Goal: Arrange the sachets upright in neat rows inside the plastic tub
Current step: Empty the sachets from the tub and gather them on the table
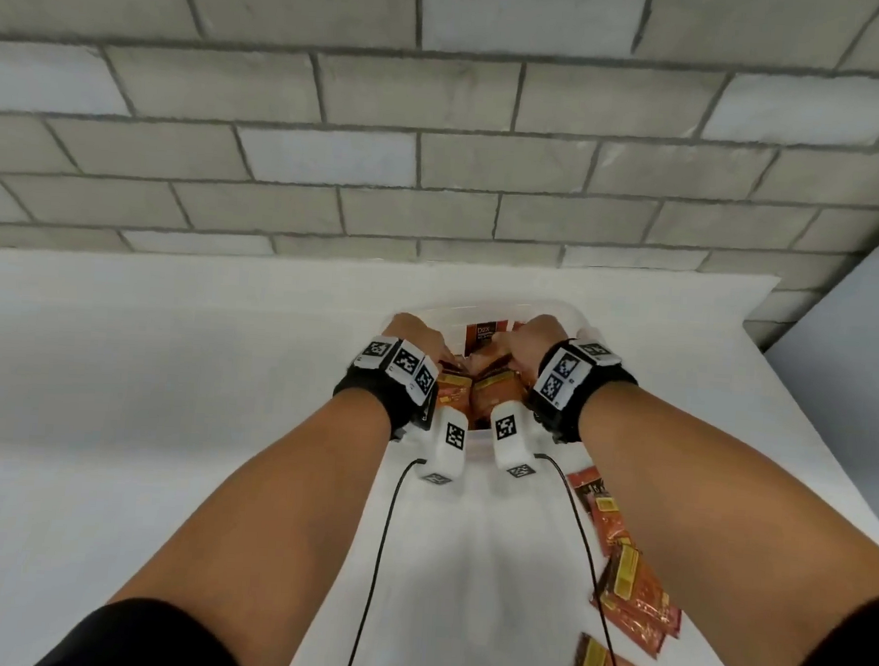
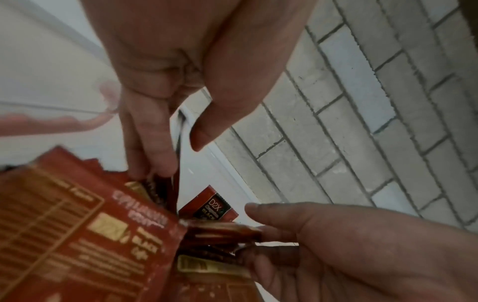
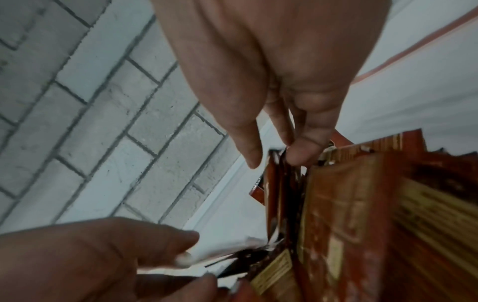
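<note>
– Sleeves [image 1: 141, 639] and bare forearms sit nearest the lens. Where do they lead?
– Into the plastic tub [image 1: 506, 303], which stands on the white table [image 1: 167, 367] near the block wall [image 1: 439, 127].
– Left hand [image 1: 416, 337] status?
– Fingers [image 2: 148, 143] nearly straight and pointing down, tips on the top edges of the sachets [image 2: 85, 235] inside the tub. Thumb [image 2: 207, 130] held clear. Nothing gripped.
– Right hand [image 1: 529, 341] status?
– Fingers [image 3: 302, 151] lightly bent, tips pressing the pack edges from the opposite side. Thumb [image 3: 245, 143] off the packs.
– Sachet positions?
– Red packs stand on edge between both hands. One sachet marked D2X [image 2: 209, 206] stands upright near the far wall. Loose sachets [image 1: 635, 597] lie flat on the table, right of the right forearm.
</note>
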`<action>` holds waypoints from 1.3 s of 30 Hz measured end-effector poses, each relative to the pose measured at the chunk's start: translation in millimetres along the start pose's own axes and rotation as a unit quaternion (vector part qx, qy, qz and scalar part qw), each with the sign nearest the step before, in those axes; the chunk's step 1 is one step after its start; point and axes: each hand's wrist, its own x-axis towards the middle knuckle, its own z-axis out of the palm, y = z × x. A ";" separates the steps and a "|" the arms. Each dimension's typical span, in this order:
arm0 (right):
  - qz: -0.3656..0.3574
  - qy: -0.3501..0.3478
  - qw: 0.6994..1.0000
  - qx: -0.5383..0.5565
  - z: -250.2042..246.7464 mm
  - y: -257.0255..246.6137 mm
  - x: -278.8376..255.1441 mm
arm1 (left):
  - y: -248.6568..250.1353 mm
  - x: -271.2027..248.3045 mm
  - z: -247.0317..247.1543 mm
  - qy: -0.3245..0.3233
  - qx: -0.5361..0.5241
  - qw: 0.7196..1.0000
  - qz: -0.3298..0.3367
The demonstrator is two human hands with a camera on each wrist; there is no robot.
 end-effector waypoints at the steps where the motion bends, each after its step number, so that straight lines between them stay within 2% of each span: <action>1: -0.004 0.009 1.000 0.000 1.8 -0.9 1.8 | -1.2 -1.5 -0.2 0.011 0.005 1.000 0.002; 2: -0.001 0.013 1.000 0.007 2.0 -2.6 0.8 | 4.1 -3.0 -4.3 0.010 -0.054 0.998 -0.029; 3: 0.001 0.013 1.000 0.015 1.2 -2.4 1.0 | 5.5 1.1 -4.6 0.008 -0.098 0.995 -0.022; 6: 0.021 0.019 1.000 0.012 -3.0 -2.3 -3.4 | 3.4 4.1 -0.1 0.051 -0.147 0.987 -0.041; 8: 0.024 0.015 1.000 -0.001 -6.5 0.3 -9.5 | 4.7 -3.6 0.3 0.047 -0.168 0.984 -0.038; 11: -0.006 0.000 1.000 0.008 -13.5 4.6 -20.1 | 9.2 -21.1 -4.4 0.045 -0.187 0.981 -0.002; 14: -0.057 -0.027 0.998 0.027 -27.0 10.5 -49.6 | 14.6 -48.6 -7.5 -0.002 -0.204 0.979 0.029; 17: -0.099 -0.057 0.992 0.044 -50.2 30.1 -87.1 | 22.4 -86.0 -2.4 -0.033 -0.148 0.983 0.107; 20: -0.097 -0.046 0.993 0.056 -80.2 64.6 -115.8 | 28.5 -118.5 19.0 -0.077 -0.090 0.975 0.188; 23: -0.073 -0.008 0.995 0.062 -104.9 102.8 -137.8 | 28.0 -139.2 54.9 -0.148 -0.055 0.965 0.210; 25: -0.044 0.012 0.999 0.028 -116.4 137.4 -156.7 | 26.1 -154.6 85.5 -0.227 0.009 0.946 0.230; 28: -0.014 -0.009 0.997 -0.069 -123.4 186.5 -179.6 | 20.6 -170.8 122.4 -0.314 0.123 0.905 0.260; 31: 0.018 -0.067 0.988 -0.140 -119.3 224.0 -200.3 | 16.6 -180.8 147.2 -0.337 0.173 0.884 0.274; 34: 0.013 -0.139 0.972 -0.188 -104.9 248.9 -215.2 | 13.8 -188.3 164.9 -0.361 0.182 0.872 0.275; 39: -0.066 -0.138 0.940 -0.303 -77.9 262.7 -221.8 | 10.5 -193.9 181.9 -0.318 0.246 0.853 0.333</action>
